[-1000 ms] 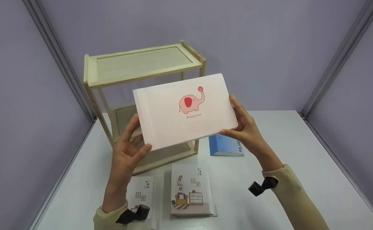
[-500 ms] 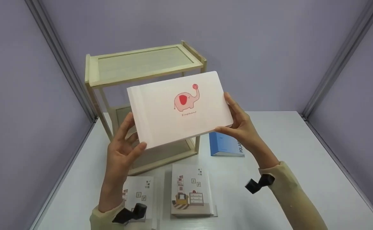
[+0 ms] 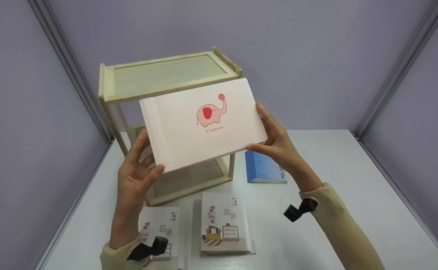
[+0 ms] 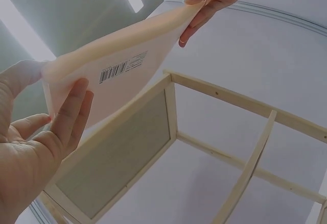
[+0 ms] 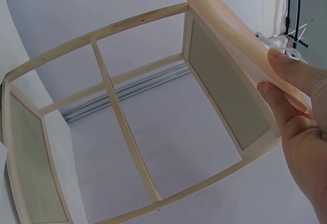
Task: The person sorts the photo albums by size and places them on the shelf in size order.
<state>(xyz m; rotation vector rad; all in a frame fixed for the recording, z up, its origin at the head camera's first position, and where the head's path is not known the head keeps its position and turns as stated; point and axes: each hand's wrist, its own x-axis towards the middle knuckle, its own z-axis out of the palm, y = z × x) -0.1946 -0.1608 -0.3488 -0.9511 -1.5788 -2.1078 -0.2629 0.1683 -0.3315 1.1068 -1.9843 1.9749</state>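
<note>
A pale pink photo album (image 3: 181, 146) with a red elephant on its cover is held up in front of the wooden shelf (image 3: 159, 93), tilted with its right end higher. My left hand (image 3: 134, 172) grips its lower left corner, thumb on the front and fingers behind. At the lower right corner my right hand (image 3: 277, 138) pinches it between thumb and fingers. In the left wrist view the album's back (image 4: 122, 76) carries a barcode, and my left fingers (image 4: 69, 112) lie against it. In the right wrist view my right thumb (image 5: 294, 71) presses the album's edge.
Two white albums with room drawings lie on the white table (image 3: 335, 180): one near the middle (image 3: 222, 225), the other at left (image 3: 166, 221), partly behind my left forearm. A blue album (image 3: 264, 168) stands beyond my right wrist. Grey-purple walls (image 3: 316, 56) enclose the table.
Both hands have carried the pink album left and slightly up, so it now overlaps the front of the shelf's top. The grip is the same; the other albums have not moved.
</note>
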